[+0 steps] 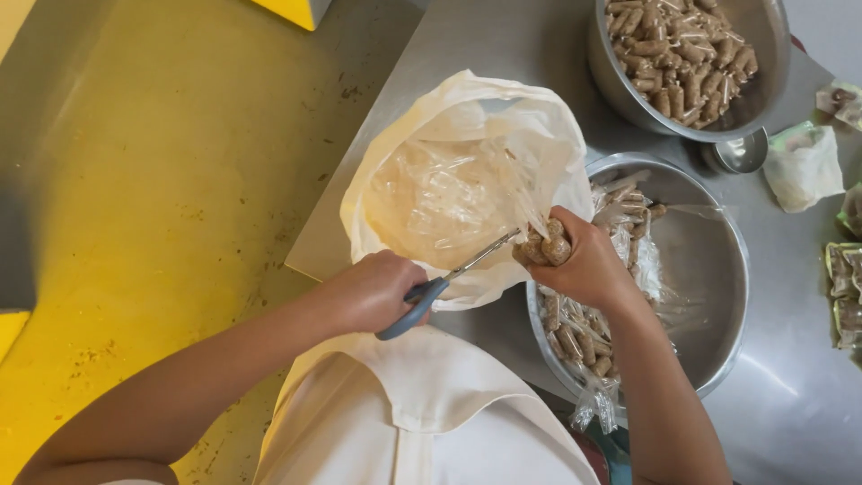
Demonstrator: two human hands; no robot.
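My left hand point(373, 292) grips blue-handled scissors point(440, 286), whose blades point up and right toward a bundle of wrapped brown rolls point(544, 246). My right hand point(588, 265) is closed on that bundle, just above the rim of a steel bowl point(718, 269). Clear plastic wrap trails from the bundle into an open cream-coloured bag point(449, 180) with crumpled clear film inside. The scissor tips reach the plastic right beside the bundle.
The near steel bowl holds more wrapped brown rolls point(579, 337) and loose film. A second steel bowl point(687, 58) at the back is full of rolls. Small packets point(804, 166) lie at the right of the steel table point(790, 404). Yellow floor point(162, 180) lies left.
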